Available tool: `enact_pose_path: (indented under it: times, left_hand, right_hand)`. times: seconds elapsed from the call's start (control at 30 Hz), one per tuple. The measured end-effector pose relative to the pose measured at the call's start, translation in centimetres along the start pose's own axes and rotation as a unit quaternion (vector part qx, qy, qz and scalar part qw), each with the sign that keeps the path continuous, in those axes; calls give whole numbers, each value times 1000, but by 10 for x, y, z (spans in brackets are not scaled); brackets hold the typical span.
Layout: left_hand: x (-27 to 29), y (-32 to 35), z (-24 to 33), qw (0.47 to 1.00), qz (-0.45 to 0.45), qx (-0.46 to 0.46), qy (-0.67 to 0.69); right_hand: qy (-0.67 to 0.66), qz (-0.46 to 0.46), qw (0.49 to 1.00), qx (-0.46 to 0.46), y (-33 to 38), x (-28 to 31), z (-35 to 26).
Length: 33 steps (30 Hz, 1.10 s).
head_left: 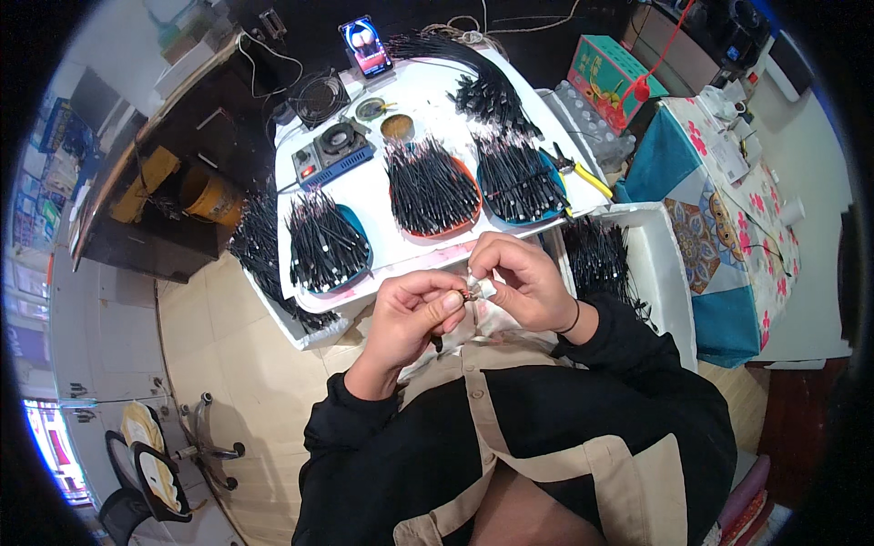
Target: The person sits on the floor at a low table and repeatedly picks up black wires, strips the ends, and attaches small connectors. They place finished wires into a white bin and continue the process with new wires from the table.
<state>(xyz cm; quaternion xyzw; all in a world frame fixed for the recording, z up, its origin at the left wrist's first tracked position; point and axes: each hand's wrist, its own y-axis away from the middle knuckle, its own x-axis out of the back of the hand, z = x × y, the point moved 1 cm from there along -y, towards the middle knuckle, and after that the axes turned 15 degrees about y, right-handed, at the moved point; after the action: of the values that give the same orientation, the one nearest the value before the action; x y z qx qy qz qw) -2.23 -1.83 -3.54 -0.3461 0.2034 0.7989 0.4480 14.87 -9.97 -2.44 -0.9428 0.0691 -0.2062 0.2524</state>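
- Nearest the camera is the person's lap, covered by a beige apron point(546, 464) worn over black sleeves.
- The left hand point(411, 314) is curled shut, thumb and forefinger pinching a small dark cable end point(438, 342) whose tip pokes out below the fingers.
- The right hand point(523, 278) is closed too, its fingertips pinching a tiny pale piece point(480, 288); what it is cannot be told.
- The two hands meet fingertip to fingertip just above the lap, at the near edge of the white table point(414, 96).
- On the table stand three shallow dishes heaped with black cable pieces: a teal one point(326, 244) to the left, an orange one point(431, 189) in the middle, a blue one point(519, 177) to the right.
- Yellow-handled pliers point(583, 175) lie just beside the blue dish.
- Behind the dishes sits a grey box with a fan point(333, 153).
- At the far end a lit phone point(366, 45) stands propped upright.
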Motion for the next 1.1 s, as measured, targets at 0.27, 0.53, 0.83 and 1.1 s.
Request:
enact_pose_path:
  times: [0.27, 0.53, 0.83, 1.1]
  left_hand:
    - [-1, -26, 29, 996, -10, -41, -84]
    - [7, -54, 43, 993, 14, 28, -110]
    - [29, -144, 107, 852, 107, -138, -494]
    - [121, -267, 91, 627, 83, -180, -753]
  right_hand:
    - [44, -5, 997, 58, -36, 23, 14]
    - [10, -21, 999, -26, -54, 24, 31]
    - [-52, 21, 982, -181, -57, 45, 82]
    - [34, -132, 986, -94, -63, 40, 97]
